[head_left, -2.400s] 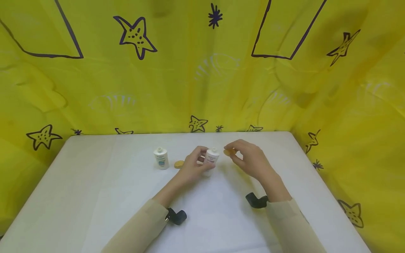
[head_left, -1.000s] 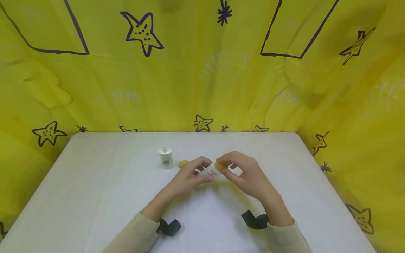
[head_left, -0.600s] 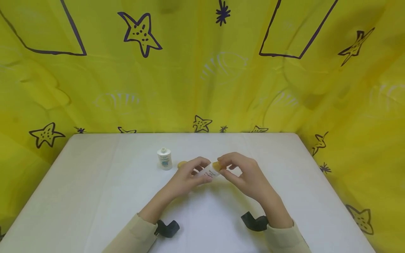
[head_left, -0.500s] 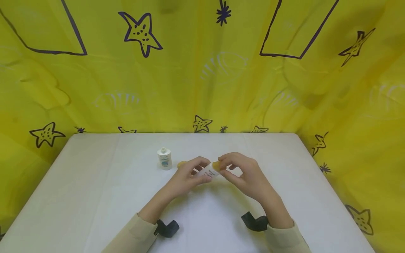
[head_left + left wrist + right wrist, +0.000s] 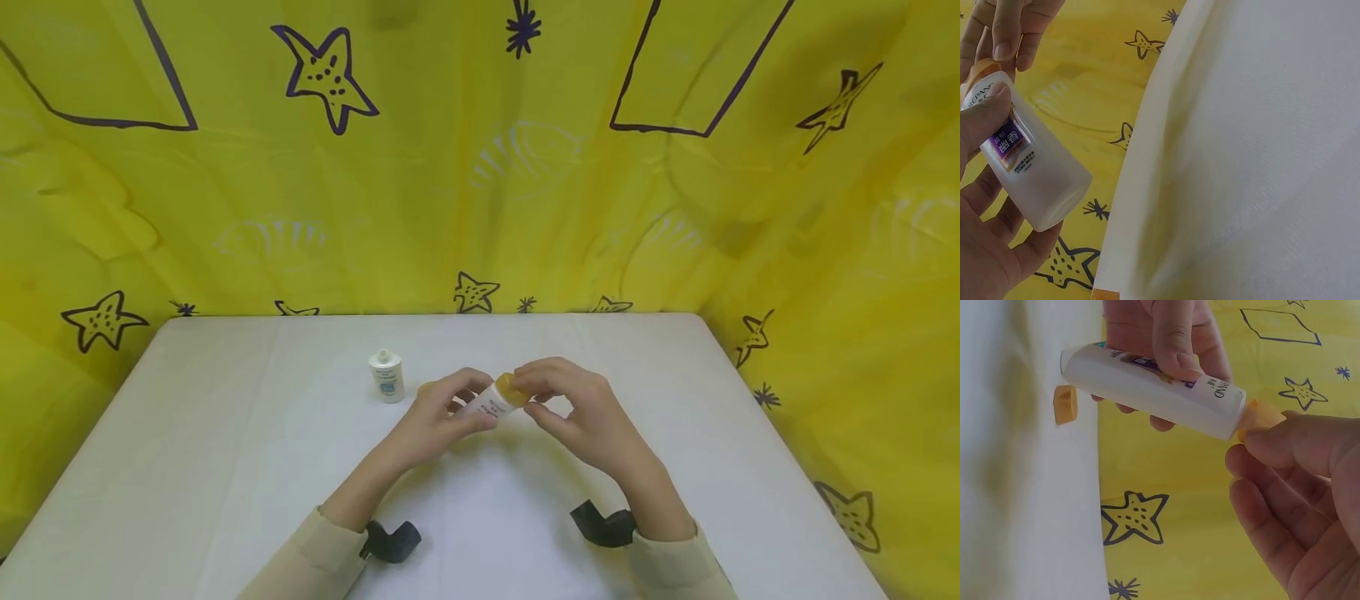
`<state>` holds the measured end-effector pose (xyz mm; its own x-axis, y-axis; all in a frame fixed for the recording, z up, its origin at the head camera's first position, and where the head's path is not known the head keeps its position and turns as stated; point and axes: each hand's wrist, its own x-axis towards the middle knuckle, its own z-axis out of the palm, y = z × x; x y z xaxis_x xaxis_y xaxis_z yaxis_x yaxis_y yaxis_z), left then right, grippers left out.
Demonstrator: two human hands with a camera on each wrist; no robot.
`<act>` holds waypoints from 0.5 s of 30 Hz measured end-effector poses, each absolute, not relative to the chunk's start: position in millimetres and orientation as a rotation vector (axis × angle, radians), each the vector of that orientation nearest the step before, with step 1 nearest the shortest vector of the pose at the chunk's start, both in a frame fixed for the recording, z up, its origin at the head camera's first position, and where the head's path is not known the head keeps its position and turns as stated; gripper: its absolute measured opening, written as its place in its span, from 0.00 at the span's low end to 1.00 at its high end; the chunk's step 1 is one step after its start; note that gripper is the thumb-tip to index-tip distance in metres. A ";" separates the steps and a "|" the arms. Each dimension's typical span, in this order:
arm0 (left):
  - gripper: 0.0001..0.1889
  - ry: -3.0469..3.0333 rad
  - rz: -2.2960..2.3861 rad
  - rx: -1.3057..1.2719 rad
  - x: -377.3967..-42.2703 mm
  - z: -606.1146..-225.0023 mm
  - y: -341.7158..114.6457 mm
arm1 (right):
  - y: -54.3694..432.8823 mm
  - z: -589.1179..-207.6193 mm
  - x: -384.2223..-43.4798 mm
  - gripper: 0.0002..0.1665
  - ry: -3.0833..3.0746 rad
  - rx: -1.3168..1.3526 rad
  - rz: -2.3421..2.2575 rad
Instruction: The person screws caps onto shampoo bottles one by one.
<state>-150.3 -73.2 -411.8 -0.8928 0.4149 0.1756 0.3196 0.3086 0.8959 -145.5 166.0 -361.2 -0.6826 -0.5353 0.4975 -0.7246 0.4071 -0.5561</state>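
In the head view my left hand (image 5: 431, 421) grips a white plastic bottle (image 5: 487, 406) by its body, tilted with its top toward the right. The left wrist view shows the thumb across the purple label of the bottle (image 5: 1041, 169). An orange-yellow cap (image 5: 510, 390) sits on the bottle's neck. My right hand (image 5: 581, 408) pinches this cap (image 5: 1260, 415) between thumb and fingers, partly covering it. How tightly the cap sits cannot be made out.
A second white bottle (image 5: 387, 377) stands upright and uncapped on the white table (image 5: 225, 467), left of my hands. Another orange cap (image 5: 1065, 404) lies on the table, mostly hidden behind my left hand in the head view. A yellow patterned curtain (image 5: 420, 208) rises behind.
My right hand has brought the cap from beside the bottle onto its neck. The bottle has gone from nearly upright to tilted rightward, and the cap has since turned slightly.
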 end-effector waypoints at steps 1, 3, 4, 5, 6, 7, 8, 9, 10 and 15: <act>0.19 2.466 1.662 0.700 -150.2 -411.7 -73.4 | 166.0 -360.8 -145.5 0.20 -2.426 1.108 1.141; 0.19 2.464 1.669 0.707 -150.1 -411.5 -73.8 | 165.9 -360.0 -145.4 0.19 -2.429 1.107 1.139; 0.19 2.462 1.672 0.710 -150.1 -411.4 -74.0 | 166.0 -359.9 -145.5 0.19 -2.429 1.107 1.135; 0.19 2.458 1.676 0.715 -150.1 -411.3 -74.0 | 166.0 -359.5 -145.3 0.19 -2.431 1.105 1.131; 0.19 2.455 1.679 0.717 -150.1 -411.0 -74.1 | 166.1 -359.4 -145.3 0.19 -2.431 1.104 1.128; 0.19 2.454 1.681 0.722 -150.1 -410.8 -74.2 | 166.2 -359.3 -145.5 0.19 -2.428 1.103 1.124; 0.19 2.454 1.681 0.726 -150.2 -410.7 -74.2 | 166.2 -359.3 -145.5 0.19 -2.426 1.100 1.118; 0.19 2.452 1.682 0.733 -150.2 -410.4 -74.1 | 166.0 -359.1 -145.6 0.19 -2.423 1.098 1.116; 0.19 2.452 1.681 0.738 -150.0 -410.0 -74.0 | 165.8 -359.1 -145.6 0.19 -2.418 1.096 1.114; 0.19 2.458 1.676 0.736 -149.2 -409.6 -74.2 | 163.0 -358.6 -144.9 0.18 -2.401 1.094 1.118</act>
<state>-149.2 -74.2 -409.6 -0.8818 0.4267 0.2008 0.3427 0.2872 0.8945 -144.9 163.0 -358.6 -0.6762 -0.5216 0.5204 -0.7340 0.4155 -0.5373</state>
